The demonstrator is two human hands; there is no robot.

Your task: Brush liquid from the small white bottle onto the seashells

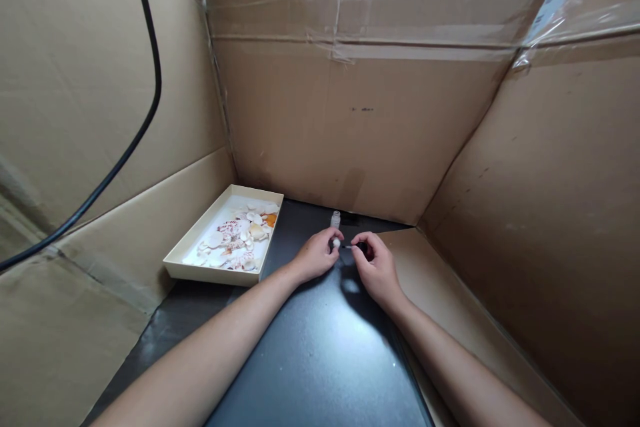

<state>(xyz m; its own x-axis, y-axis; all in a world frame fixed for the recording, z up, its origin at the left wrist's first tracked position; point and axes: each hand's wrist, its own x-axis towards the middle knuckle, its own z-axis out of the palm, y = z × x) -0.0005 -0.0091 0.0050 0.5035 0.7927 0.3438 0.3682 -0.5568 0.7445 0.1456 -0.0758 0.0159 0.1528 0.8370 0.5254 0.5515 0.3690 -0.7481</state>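
Between the thumb and fingers of my left hand [316,255] is a small round white piece [337,243], possibly a shell. My right hand [378,268] pinches a thin stick-like tool [347,247], its tip pointing left, close to the white piece. Whether the tip touches it is too small to tell. Something dark shows within my right fingers, perhaps the tool's handle. Just beyond my left fingertips stands a small clear bottle [335,218]. To the left, a shallow cream tray [213,272] holds several shells [240,233] in white, striped and orange tones.
A dark, glossy tabletop [310,353] lies beneath both hands. Cardboard walls [320,120] enclose the back and both sides, and a flat cardboard piece [425,267] lies along the right. A black cable [155,67] hangs down at the left.
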